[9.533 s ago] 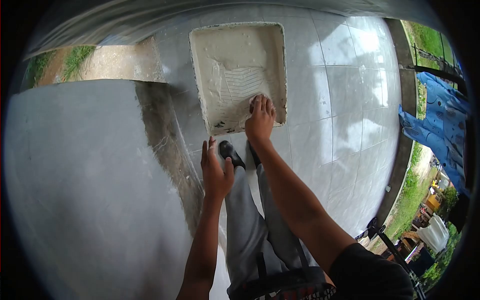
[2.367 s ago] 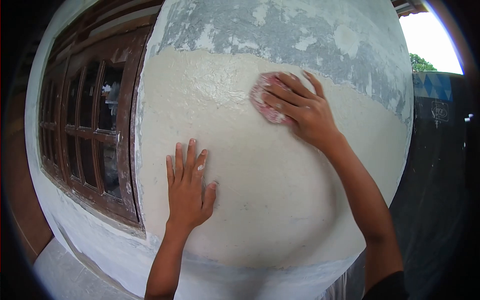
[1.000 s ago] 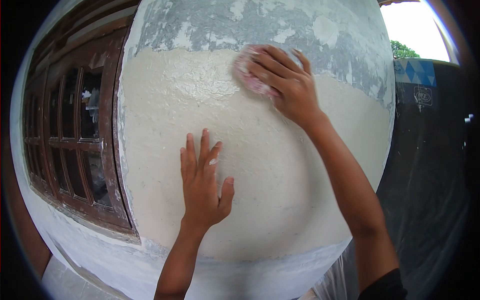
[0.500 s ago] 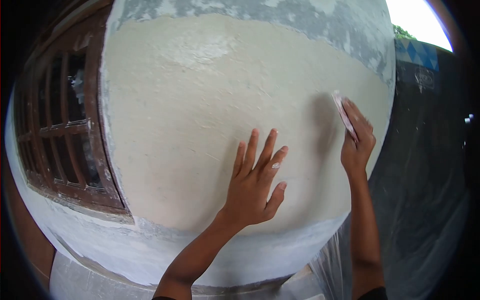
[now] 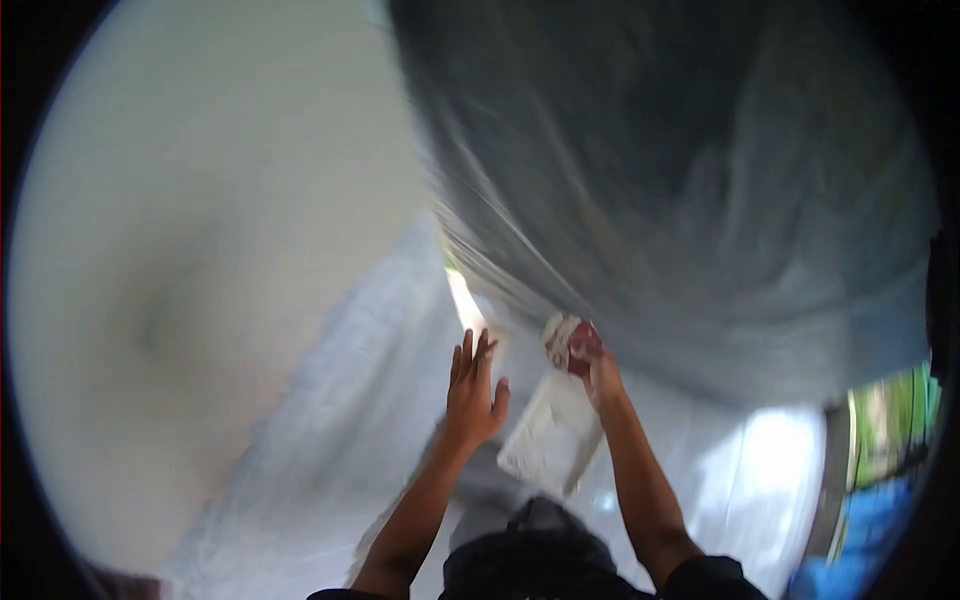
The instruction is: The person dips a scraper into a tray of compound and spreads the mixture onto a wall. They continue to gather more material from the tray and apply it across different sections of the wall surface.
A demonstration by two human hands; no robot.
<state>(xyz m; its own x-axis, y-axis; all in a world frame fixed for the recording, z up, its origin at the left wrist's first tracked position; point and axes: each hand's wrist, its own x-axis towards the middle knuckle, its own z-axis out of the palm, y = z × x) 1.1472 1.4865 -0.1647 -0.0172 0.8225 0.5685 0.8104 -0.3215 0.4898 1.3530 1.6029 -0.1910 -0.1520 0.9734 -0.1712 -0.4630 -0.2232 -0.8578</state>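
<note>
My left hand (image 5: 473, 398) is raised in front of the pale lower wall, fingers apart and nothing in it. To its right, my right hand (image 5: 602, 380) grips a reddish flat scraper (image 5: 580, 346) with whitish paste on its far side. Just below the scraper lies a white rectangular tray (image 5: 552, 432) with whitish material in it. The view is blurred, so whether the scraper touches the tray is unclear.
A beige coated wall (image 5: 200, 200) fills the left side. Dark translucent plastic sheeting (image 5: 640, 180) hangs at the upper right. Pale sheeting (image 5: 740, 470) covers the ground. Something blue (image 5: 875, 530) lies at the far right. A dark cap-like shape (image 5: 535, 555) is at the bottom.
The view has swung down and to the right, away from the window. My right hand, with the scraper, has moved from the wall to above the tray, which has come into view.
</note>
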